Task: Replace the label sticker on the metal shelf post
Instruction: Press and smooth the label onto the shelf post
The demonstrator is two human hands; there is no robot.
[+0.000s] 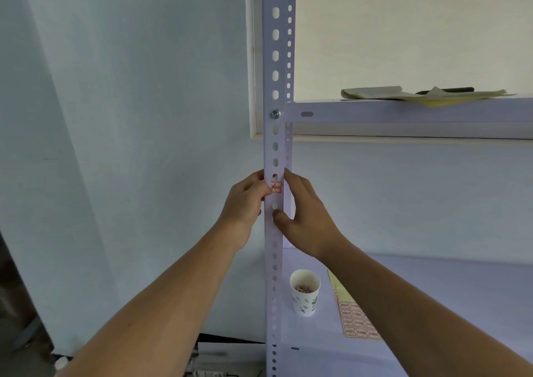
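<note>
A white perforated metal shelf post [276, 59] runs upright through the middle of the view. A small red-bordered label sticker [277, 187] with a handwritten mark sits on its front face. My left hand [245, 203] is at the post's left edge, fingertips pinching the sticker's left side. My right hand [305, 212] wraps the post's right edge, thumb pressed on the front face just below the sticker.
A paper cup [305, 291] holding small scraps stands on the lower shelf [432, 304] right of the post. A sheet of red-bordered labels [356, 320] lies beside it. Yellowish papers [418, 95] and a dark pen lie on the upper shelf [403, 111].
</note>
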